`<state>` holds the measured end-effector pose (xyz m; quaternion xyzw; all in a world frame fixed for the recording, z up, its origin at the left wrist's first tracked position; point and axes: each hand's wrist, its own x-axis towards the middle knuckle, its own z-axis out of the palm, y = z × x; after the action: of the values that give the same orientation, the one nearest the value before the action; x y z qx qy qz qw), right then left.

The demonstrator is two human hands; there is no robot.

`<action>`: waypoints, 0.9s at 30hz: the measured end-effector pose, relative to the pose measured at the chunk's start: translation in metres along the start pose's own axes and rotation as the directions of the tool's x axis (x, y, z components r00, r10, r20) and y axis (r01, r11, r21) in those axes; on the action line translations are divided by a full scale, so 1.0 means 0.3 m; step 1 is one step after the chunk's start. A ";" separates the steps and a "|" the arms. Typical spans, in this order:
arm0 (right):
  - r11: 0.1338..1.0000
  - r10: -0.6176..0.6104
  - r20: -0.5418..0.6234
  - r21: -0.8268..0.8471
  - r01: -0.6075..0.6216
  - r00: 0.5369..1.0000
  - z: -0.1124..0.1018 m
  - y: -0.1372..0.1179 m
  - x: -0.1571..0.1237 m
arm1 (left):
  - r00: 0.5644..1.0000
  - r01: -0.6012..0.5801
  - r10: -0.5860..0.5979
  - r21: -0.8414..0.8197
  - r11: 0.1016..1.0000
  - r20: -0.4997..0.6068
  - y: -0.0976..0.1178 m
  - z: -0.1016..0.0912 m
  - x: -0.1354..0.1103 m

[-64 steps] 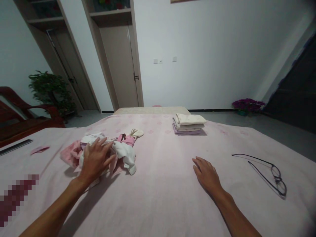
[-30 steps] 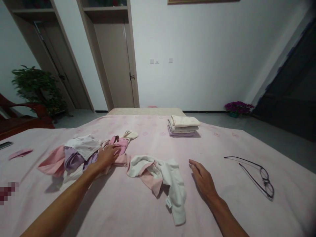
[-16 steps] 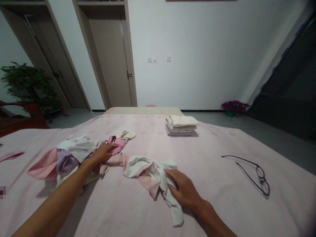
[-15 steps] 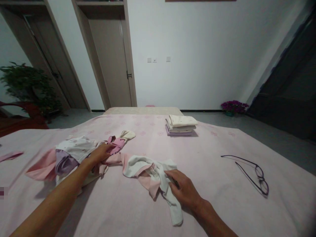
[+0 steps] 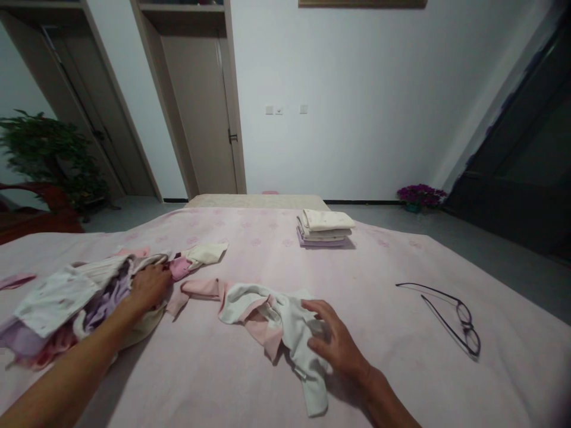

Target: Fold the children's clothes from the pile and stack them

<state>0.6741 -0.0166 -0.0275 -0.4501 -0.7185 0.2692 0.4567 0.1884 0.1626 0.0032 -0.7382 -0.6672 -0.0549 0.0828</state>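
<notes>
1. Your left hand [image 5: 151, 285] has its fingertips buried in the heaped clothes [image 5: 57, 297]; whether it grips anything, you cannot tell.
2. The heap's near-left end is blurred, and the pink scrap [image 5: 15, 281] beyond it is cut off by the left edge.
3. Your right hand [image 5: 339, 345] is partly open, thumb and fingers parted, at the white-and-pink garment's [image 5: 294, 327] right side; contact is unclear.
4. That garment lies crumpled between your hands on the pink cloth [image 5: 214, 380].
</notes>
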 end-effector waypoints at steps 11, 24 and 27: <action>0.921 0.380 -0.156 0.157 -0.357 0.912 0.052 0.045 0.034 | 0.911 -0.410 0.372 -0.285 0.866 -0.179 0.346 -0.074 -0.183; 0.968 0.065 0.161 -0.251 -0.023 0.985 0.078 -0.059 -0.025 | 0.932 -0.363 0.306 -0.523 0.772 -0.195 0.395 0.084 -0.167; 0.965 0.193 0.054 -0.190 -0.180 0.980 0.066 -0.035 0.001 | 0.959 -0.270 0.144 -0.639 0.721 -0.243 0.390 0.003 -0.145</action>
<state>0.6521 -0.0206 -0.0277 -0.5460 -0.7109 0.2595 0.3595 0.3001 0.1092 -0.0116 -0.7810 -0.5065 -0.3444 -0.1218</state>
